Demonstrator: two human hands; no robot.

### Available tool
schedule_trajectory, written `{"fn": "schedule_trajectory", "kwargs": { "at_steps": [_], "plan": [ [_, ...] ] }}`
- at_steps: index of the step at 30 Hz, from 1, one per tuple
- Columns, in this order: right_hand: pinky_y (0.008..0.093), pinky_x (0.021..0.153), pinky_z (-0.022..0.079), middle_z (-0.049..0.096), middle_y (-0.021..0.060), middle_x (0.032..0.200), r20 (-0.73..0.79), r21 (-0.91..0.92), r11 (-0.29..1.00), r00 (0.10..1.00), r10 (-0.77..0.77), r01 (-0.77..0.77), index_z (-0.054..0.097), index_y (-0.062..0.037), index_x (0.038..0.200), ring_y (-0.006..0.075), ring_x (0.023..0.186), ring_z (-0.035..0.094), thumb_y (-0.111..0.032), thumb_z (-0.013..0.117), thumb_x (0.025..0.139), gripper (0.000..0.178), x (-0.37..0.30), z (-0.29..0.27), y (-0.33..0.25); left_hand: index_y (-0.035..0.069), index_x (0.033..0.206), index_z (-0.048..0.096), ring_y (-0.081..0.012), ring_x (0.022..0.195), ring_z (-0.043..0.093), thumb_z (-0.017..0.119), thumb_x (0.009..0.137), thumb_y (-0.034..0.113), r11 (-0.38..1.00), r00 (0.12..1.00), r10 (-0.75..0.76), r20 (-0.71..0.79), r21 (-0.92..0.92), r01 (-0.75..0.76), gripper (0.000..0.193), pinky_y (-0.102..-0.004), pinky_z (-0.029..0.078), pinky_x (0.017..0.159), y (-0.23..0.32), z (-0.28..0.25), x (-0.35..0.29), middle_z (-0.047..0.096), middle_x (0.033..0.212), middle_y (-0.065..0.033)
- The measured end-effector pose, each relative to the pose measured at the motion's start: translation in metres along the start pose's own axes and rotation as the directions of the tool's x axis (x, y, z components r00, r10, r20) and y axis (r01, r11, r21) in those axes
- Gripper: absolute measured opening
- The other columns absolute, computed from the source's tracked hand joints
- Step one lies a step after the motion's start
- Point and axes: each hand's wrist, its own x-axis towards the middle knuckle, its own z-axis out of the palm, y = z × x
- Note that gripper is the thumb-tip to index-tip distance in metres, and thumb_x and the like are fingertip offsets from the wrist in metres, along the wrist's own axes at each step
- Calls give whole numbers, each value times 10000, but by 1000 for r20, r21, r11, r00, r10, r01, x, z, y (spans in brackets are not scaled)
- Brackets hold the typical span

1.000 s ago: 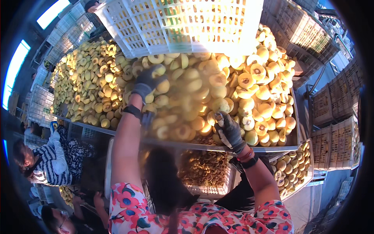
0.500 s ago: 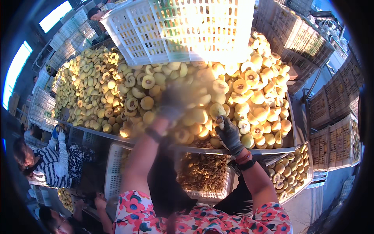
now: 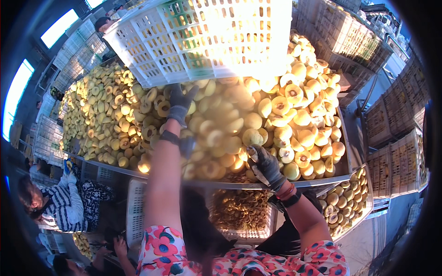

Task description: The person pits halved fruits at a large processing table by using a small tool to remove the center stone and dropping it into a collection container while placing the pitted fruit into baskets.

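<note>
My left hand (image 3: 181,102), in a grey glove, reaches over the heap of halved yellow peaches (image 3: 294,94). Its thumb is spread away from the fingers, and nothing shows in it. The fingertips lie close to the lower edge of a white slatted crate (image 3: 184,50). Nearer the table's front edge, my right hand (image 3: 268,169), also gloved, is closed around a slim tool with a pale end (image 3: 252,153); its exact kind cannot be made out. Peach halves lie just beyond that hand. A blurred patch veils the fruit between my hands.
The metal table's front rim (image 3: 221,185) crosses before me. Under it stand a crate of brownish scraps (image 3: 239,209) and, at the right, a crate of peaches (image 3: 343,200). Stacked crates (image 3: 396,170) line the right side. A person in stripes (image 3: 60,200) works at the left.
My left hand has moved away from me and to the left, towards the crate's lower edge, its fingers now plain to see. My right hand has shifted slightly towards me, still closed on the tool.
</note>
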Motion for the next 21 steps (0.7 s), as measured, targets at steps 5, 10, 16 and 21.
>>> {"fn": "schedule_trajectory", "kwargs": {
  "at_steps": [5, 10, 16, 21],
  "plan": [
    [349, 723, 505, 521, 75, 1140, -67, 61, 992, 992, -110, 114, 483, -168, 1192, 286, 904, 587, -38, 575, 698, 519, 0, 14, -3, -23, 1277, 345, -184, 1044, 474, 769, 684, 292, 981, 999, -43, -29, -190, 37, 794, -330, 433, 858, -19, -9, 17, 478, 1202, -129],
    [360, 726, 498, 519, 80, 1146, 56, 53, 998, 998, 13, -16, 490, -161, 1184, 298, 901, 586, -89, 595, 732, 470, 3, 5, -4, -58, 1287, 335, -210, 1066, 502, 757, 702, 282, 920, 977, -211, 10, -336, 202, 798, -328, 401, 930, 3, 13, 20, 483, 1227, -159],
    [366, 750, 487, 572, 94, 1026, 25, 26, 999, 999, 44, -45, 515, -116, 1148, 301, 897, 591, -136, 615, 768, 394, 5, 5, -19, -25, 1202, 470, -210, 959, 555, 610, 838, 341, 962, 965, -262, 31, -68, 263, 535, -314, 427, 846, 11, 11, 19, 573, 1126, -135],
    [349, 736, 490, 557, 87, 1060, 39, -47, 995, 995, 87, -86, 517, -124, 1128, 296, 880, 594, -114, 612, 757, 383, 8, 3, -28, -28, 1171, 512, -251, 993, 557, 540, 866, 383, 964, 958, -264, -111, -53, 260, 512, -330, 410, 859, 22, 25, 4, 593, 1118, -155]
  ]
}}
